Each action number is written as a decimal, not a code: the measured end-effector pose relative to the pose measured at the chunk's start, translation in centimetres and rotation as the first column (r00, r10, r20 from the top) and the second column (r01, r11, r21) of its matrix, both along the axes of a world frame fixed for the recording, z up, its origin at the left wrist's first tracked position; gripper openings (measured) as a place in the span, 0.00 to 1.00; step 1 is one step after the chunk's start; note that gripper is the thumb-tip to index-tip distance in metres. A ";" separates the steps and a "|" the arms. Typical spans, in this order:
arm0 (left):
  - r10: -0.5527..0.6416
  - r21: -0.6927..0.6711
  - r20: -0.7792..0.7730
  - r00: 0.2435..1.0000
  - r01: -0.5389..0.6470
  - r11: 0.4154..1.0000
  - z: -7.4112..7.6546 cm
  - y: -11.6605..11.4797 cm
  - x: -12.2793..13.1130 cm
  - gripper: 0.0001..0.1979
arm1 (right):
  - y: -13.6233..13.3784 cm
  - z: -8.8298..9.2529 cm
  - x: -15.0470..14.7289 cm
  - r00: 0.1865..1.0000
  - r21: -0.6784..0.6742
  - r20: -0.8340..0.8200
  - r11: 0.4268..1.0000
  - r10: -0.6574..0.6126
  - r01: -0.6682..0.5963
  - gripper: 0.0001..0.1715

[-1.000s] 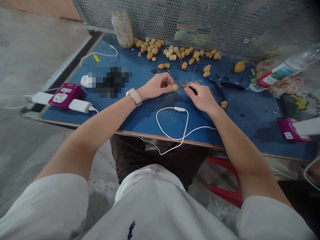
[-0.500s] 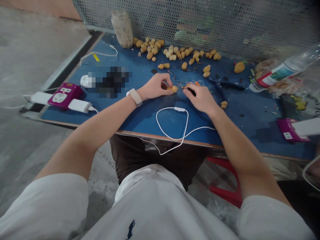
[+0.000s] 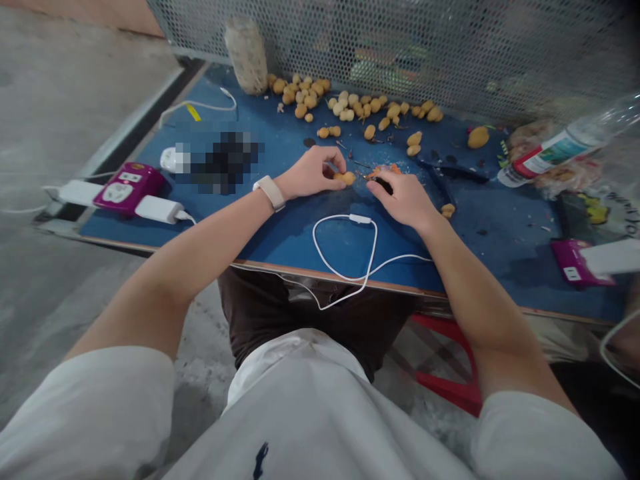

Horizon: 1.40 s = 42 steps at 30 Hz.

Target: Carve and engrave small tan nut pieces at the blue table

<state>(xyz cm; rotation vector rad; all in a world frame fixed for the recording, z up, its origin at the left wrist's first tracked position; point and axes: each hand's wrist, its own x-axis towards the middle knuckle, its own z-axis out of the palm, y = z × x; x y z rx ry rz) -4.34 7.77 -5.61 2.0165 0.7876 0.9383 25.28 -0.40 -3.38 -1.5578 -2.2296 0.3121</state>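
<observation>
My left hand (image 3: 311, 175) pinches a small yellow-brown fruit (image 3: 345, 178) against the blue tabletop (image 3: 280, 227). A pale watch band sits on that wrist. Close to its right, my right hand (image 3: 404, 195) is closed round a small dark tool (image 3: 383, 182) whose tip points toward the fruit. Orange scraps (image 3: 381, 169) lie just beyond the tool. Several more of the same fruits (image 3: 350, 107) are strewn along the far edge of the table.
A white cable (image 3: 350, 267) loops in front of my hands and hangs off the near edge. Purple power strips (image 3: 123, 190) (image 3: 573, 263) lie at left and right. A plastic bottle (image 3: 555, 150) lies far right. A jar (image 3: 246, 57) stands against the mesh screen (image 3: 400, 40).
My hands stay together over the same spot. The left fingers have turned the fruit slightly and the right hand has shifted a little toward it.
</observation>
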 end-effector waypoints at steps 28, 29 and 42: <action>-0.035 0.085 0.006 0.999 0.035 0.996 -1.0 1.0 -0.5 0.17 | -0.1 0.1 0.0 0.998 0.016 0.059 1.000 0.001 -0.002 0.38; -0.041 0.111 0.009 0.999 0.039 0.993 -1.0 1.1 -0.5 0.16 | -0.1 0.0 0.0 0.998 0.020 0.057 1.000 0.002 -0.003 0.38; -0.026 0.249 0.050 0.998 0.013 0.968 -0.6 1.0 -0.5 0.13 | -0.4 0.6 -0.4 0.999 -0.015 0.002 0.999 -0.034 0.034 0.45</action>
